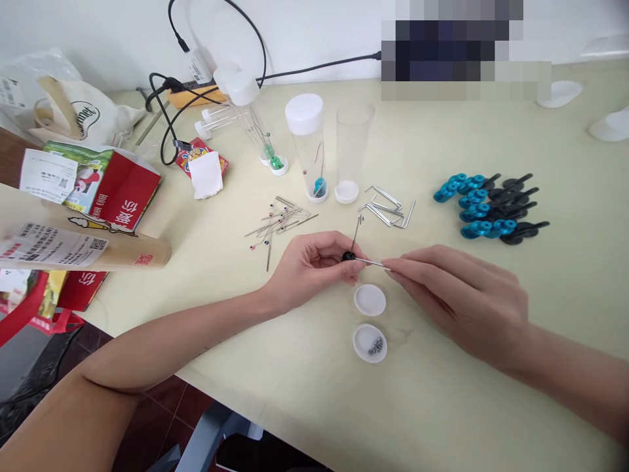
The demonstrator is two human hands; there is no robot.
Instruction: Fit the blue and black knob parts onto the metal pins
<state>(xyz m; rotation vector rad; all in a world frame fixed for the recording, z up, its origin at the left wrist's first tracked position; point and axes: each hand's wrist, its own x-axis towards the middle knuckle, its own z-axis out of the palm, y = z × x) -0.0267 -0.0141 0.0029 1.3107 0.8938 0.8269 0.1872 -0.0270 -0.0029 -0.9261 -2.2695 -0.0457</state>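
Observation:
My left hand (322, 262) pinches a small round black part (348, 256), from which a thin metal wire (356, 233) stands up. Between the fingertips of my right hand (457, 295) is a thin hex key (371, 261), its far end touching the side of the black part. Below my hands sit a white cap (370, 299) and a second white cap (361, 337) with several tiny metal screws (376, 346) inside. Behind them lie a pile of wires with coloured bead ends (280, 219) and several loose hex keys (390, 206).
Blue metal parts (474, 203) and black handled parts (515, 203) are grouped at the right. Clear tubes, one with a white lid (304, 115) and one uncapped (354, 151), stand at the back. A drink cup (122, 239) and red packaging (130, 187) fill the left, near black cables (170, 124).

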